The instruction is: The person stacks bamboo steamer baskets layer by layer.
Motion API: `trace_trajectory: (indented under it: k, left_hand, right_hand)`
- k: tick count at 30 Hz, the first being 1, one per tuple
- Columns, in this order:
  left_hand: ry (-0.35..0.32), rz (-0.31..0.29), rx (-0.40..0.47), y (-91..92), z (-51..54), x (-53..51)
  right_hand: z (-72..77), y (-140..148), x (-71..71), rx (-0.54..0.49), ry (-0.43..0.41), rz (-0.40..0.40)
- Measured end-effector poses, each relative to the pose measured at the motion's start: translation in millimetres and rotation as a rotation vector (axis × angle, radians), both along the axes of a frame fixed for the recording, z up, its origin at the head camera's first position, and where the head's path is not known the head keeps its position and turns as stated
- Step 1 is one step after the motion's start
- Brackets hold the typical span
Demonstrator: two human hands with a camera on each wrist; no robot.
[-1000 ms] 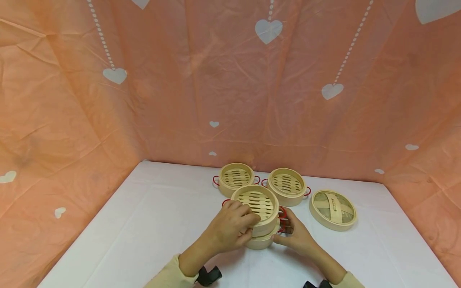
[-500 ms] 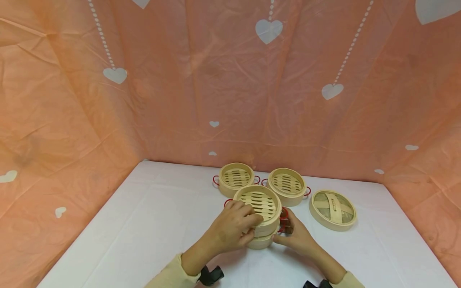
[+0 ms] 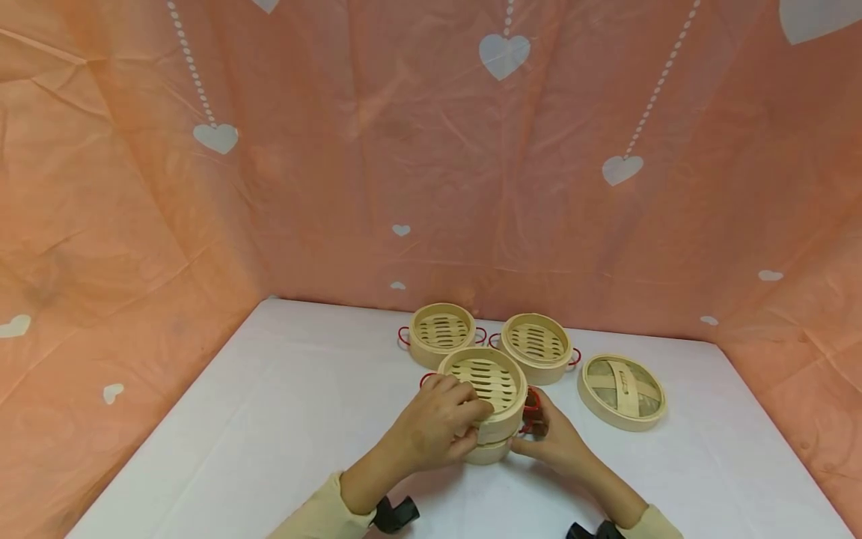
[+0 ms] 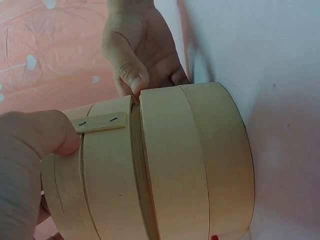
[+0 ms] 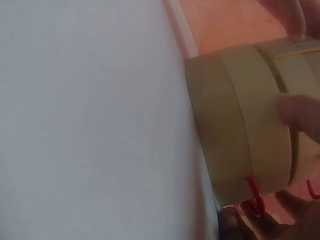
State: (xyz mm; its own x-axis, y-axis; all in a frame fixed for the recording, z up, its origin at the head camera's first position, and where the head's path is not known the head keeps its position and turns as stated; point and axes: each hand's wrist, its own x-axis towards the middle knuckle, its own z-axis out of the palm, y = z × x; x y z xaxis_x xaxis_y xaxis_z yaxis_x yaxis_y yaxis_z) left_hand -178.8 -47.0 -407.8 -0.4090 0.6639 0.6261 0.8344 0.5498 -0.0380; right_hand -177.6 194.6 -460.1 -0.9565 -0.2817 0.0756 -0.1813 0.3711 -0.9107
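Observation:
Two round bamboo steamer baskets are stacked near the middle of the table, the upper basket [image 3: 496, 429] over the lower basket [image 3: 489, 452]. My left hand [image 3: 434, 423] grips the upper basket's near left rim, thumb on its outer wall. In the left wrist view a thin gap shows between the upper basket [image 4: 107, 165] and the lower basket [image 4: 185, 160]. My right hand [image 3: 555, 442] holds the lower basket's right side, its thumb at the seam and its other fingers behind, by the red handles [image 3: 532, 399]. In the right wrist view a red handle [image 5: 256, 196] touches those fingers.
Behind the stack stand two more slatted baskets with red handles, one at the back left [image 3: 441, 355] and one at the back right [image 3: 539, 373]. A round woven lid [image 3: 622, 424] lies to the right. A peach curtain [image 3: 431, 180] with hearts surrounds the white table [image 3: 269, 419].
The upper basket, with my left hand on it, has shifted slightly right and now sits more squarely over the lower one. My right hand has barely moved.

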Motion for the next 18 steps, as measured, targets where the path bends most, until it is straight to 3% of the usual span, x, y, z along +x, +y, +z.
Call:
trace_trajectory:
  k: [18]
  left_hand:
    - [0.024, 0.003, -0.028, 2.4, 0.6, -0.2]
  right_hand:
    - [0.8, 1.5, -0.5, -0.022, 0.038, 0.04]
